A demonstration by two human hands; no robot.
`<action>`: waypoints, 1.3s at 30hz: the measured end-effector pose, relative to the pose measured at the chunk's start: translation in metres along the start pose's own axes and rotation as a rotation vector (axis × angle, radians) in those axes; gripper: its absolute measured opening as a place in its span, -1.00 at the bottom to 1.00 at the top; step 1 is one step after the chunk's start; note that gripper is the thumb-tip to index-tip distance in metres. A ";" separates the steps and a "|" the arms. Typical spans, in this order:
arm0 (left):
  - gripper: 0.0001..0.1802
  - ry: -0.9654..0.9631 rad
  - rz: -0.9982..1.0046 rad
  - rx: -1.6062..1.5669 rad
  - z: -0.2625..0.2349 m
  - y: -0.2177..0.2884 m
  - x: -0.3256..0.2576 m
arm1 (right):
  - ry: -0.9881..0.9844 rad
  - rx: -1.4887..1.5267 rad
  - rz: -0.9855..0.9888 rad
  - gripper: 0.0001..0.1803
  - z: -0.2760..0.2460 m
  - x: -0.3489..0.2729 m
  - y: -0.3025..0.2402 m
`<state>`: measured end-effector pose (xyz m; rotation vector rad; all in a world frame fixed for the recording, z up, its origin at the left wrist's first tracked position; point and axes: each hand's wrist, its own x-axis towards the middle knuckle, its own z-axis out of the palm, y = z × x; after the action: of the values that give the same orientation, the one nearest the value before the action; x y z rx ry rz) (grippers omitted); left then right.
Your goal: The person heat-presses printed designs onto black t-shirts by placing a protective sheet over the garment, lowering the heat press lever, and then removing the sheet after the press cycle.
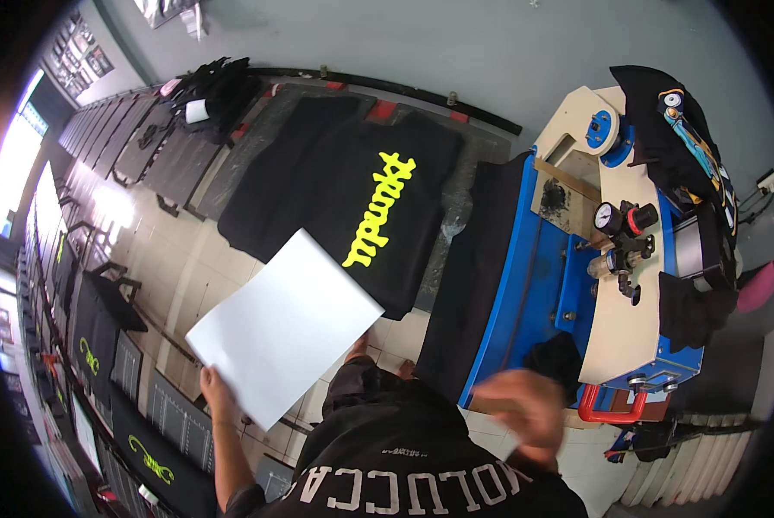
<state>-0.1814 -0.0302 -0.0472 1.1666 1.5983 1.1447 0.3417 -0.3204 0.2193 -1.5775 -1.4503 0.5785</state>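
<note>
My left hand is closed on the lower left edge of a large white sheet, blank on the side I see. The sheet is tilted in front of my body. Its far corner overlaps the view of a black shirt lying flat on a dark board, with bright yellow lettering. My right hand is raised apart from the sheet, near the front edge of a blue and cream press machine. Motion blurs its fingers, and no object shows in it.
To the right stands the press, with a pressure gauge, a red handle and black cloth on it. Boards with black garments line the left. Dark cloth is heaped at the back left. A grey wall stands behind.
</note>
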 end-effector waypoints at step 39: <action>-0.30 -0.392 0.903 0.757 0.371 0.064 0.007 | 1.611 -0.664 0.404 -0.57 -0.089 -0.155 0.088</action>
<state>0.1831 0.0587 -0.0755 2.5992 1.2037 0.6965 0.4301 -0.4868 0.1551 -1.9512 -0.0232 -0.9634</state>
